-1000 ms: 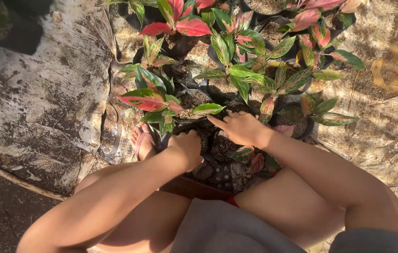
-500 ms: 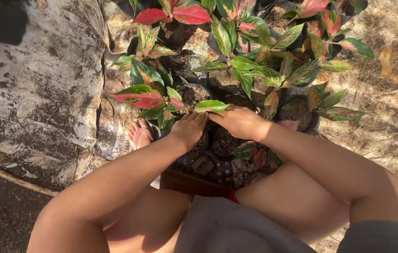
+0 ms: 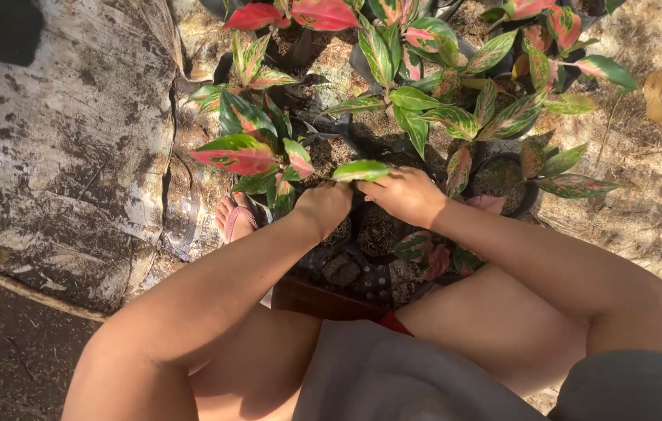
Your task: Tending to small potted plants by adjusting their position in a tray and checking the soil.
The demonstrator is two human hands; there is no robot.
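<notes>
Both hands at the near pot's (image 3: 378,230) rim, left hand (image 3: 325,204) curled on it, right hand (image 3: 405,195) gripping by the green leaf (image 3: 360,170); pot not lifted, other pots (image 3: 502,183) untouched.

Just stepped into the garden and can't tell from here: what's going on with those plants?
A person squats over a cluster of small potted plants with red-and-green leaves. The left hand and right hand are side by side at a green leaf above a black pot of soil. What the fingers grip is hidden from view. More pots stand around, on a worn ground sheet. A sandalled foot shows beside the left hand.
</notes>
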